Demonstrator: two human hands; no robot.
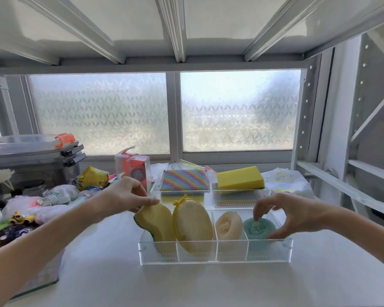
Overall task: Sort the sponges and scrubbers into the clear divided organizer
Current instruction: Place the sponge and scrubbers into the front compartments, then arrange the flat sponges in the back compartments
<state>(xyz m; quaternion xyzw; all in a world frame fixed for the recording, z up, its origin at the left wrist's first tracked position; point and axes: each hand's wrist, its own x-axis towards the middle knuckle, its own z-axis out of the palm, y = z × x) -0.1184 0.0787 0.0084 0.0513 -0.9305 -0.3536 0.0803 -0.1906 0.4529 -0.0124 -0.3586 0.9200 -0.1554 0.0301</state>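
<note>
A clear divided organizer (215,260) stands on the white shelf. A curved yellow-and-green sponge (159,222) leans in its leftmost compartment, pinched at the top by my left hand (129,196). Beside it stands an oval yellow mesh scrubber (193,227), then a cream round scrubber (228,224) and a teal round scrubber (257,229) at the far right. My right hand (290,213) hovers over the teal scrubber with fingers spread, its thumb near the organizer's front right wall. Behind, a rainbow-striped sponge (184,180) and a yellow block sponge (239,181) rest on a second clear tray (211,191).
A pile of packets, toys and bags (42,200) fills the left side, with a grey latched bin (31,160) behind it. A small clear box (135,169) stands at the back. White cloth (284,180) lies at the right by the shelf frame (308,120).
</note>
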